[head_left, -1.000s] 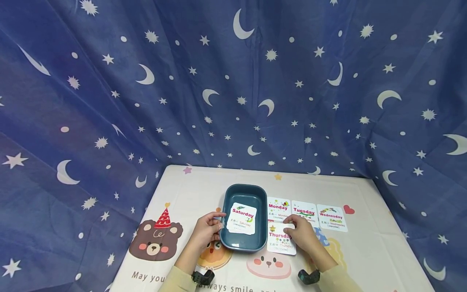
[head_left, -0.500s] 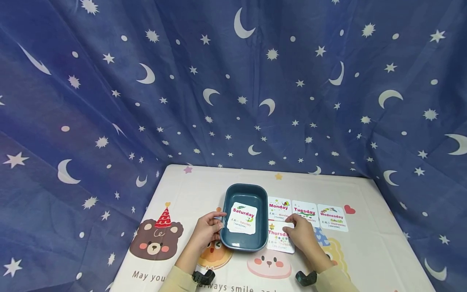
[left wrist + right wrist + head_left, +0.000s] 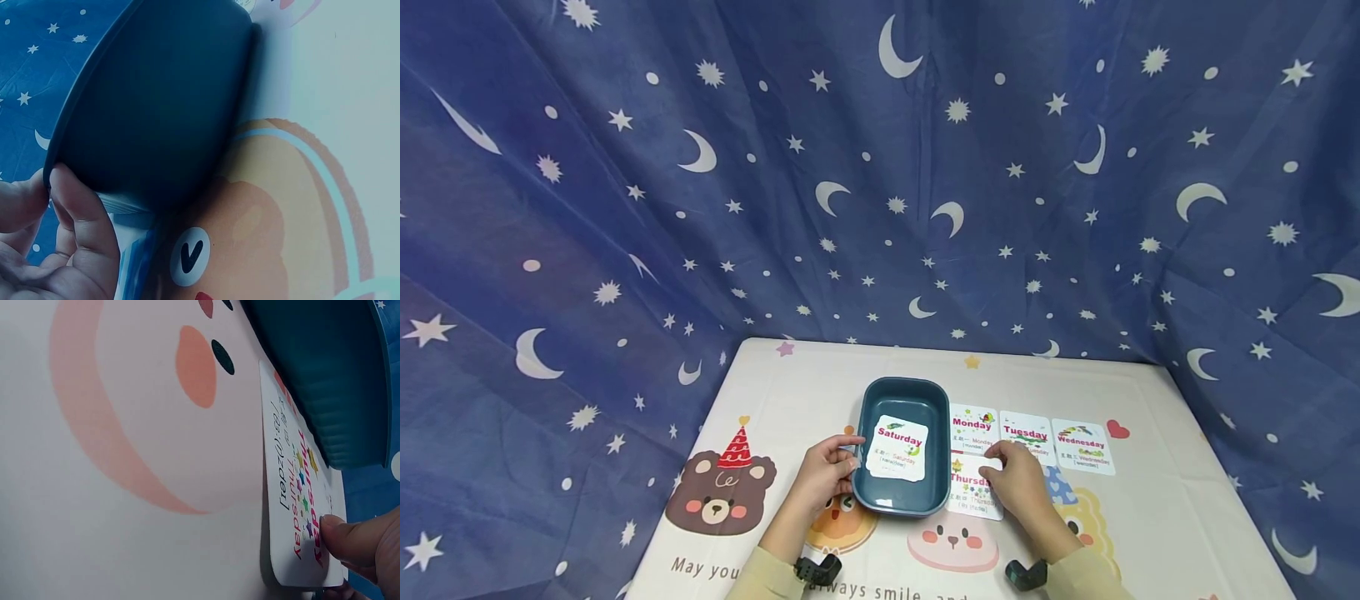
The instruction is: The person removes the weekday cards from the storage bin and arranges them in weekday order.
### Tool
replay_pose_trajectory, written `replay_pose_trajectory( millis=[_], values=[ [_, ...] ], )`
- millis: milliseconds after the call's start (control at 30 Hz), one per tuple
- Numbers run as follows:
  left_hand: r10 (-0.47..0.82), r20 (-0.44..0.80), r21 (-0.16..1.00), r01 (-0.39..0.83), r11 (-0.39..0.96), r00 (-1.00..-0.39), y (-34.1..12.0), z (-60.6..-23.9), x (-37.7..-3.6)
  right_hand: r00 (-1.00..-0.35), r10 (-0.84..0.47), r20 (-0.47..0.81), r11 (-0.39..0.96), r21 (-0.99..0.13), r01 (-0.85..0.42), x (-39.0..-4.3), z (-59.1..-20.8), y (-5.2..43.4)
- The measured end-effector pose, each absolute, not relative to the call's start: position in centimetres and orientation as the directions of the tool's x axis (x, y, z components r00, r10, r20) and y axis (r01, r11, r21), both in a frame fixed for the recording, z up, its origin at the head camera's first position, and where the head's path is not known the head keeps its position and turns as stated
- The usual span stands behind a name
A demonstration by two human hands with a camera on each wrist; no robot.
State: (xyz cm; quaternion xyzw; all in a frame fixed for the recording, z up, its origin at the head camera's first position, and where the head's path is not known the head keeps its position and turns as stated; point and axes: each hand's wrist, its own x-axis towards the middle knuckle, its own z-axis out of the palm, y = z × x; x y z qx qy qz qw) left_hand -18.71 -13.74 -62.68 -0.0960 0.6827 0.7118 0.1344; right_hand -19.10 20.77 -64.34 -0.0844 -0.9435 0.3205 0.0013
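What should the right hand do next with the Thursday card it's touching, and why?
Probably slide the Thursday card a little right, away from the blue tray. The right hand has its fingers on the card, and the right wrist view shows the card's edge tucked against the tray's base. The left hand grips the tray's rim. Monday, Tuesday and Wednesday lie in a row above.
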Motion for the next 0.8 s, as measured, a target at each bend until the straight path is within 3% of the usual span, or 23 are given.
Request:
replay_pose_trajectory(
  millis=[800],
  values=[
    [0.047,-0.334,0.942,-0.335,-0.019,-0.942,-13.69,-62.60,-18.47,-0.977,0.209,-0.045,0.788,-0.584,0.195,-19.30,-64.81,20.60]
  ],
)
